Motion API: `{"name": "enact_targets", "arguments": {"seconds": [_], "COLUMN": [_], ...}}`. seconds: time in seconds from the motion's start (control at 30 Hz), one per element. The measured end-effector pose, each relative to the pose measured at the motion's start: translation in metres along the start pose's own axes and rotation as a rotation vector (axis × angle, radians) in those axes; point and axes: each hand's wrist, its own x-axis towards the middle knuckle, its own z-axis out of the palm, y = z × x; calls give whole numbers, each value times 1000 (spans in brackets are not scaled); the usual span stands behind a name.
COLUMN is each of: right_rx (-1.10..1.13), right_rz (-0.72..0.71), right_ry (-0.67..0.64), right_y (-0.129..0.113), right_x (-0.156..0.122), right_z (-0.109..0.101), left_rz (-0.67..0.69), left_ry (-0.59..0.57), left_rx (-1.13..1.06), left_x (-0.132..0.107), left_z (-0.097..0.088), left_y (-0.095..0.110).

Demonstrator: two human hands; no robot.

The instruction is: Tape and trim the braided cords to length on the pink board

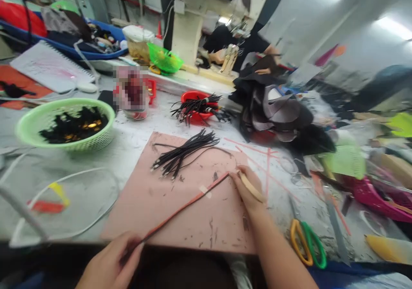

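On the cluttered workshop counter (135, 130), a pink mat (193, 229) lay at the near edge, with a bundle of black cords (186, 149) towards the mat's far edge. Your left hand (112, 259) pinched one end of a dark-and-red strip (185, 206) at the mat's near edge, while your right hand (247, 190) pinched the other end near the mat's right edge and also held a tan tool (252, 188). The slender strip seemed light, pliable and easily twisted, best gripped close to its two ends.
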Motion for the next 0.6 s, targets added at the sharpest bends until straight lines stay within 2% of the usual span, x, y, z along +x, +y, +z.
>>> {"name": "enact_targets", "arguments": {"seconds": [0.1, 0.2, 0.37, 0.6], "right_rx": [-39, -53, -74, -74], "right_rz": [46, 66, 107, 60], "right_ry": [16, 1, -7, 20], "right_y": [3, 5, 5, 6], "right_x": [-3, -4, -6, -5], "right_z": [-2, -3, -4, -4], "left_rz": [68, 80, 85, 96], "left_ry": [-77, -122, -123, -94], "left_rx": [131, 232, 290, 300], "left_x": [-1, -3, -9, -9], "left_z": [-4, -5, -4, -2], "left_y": [17, 23, 24, 24]}}
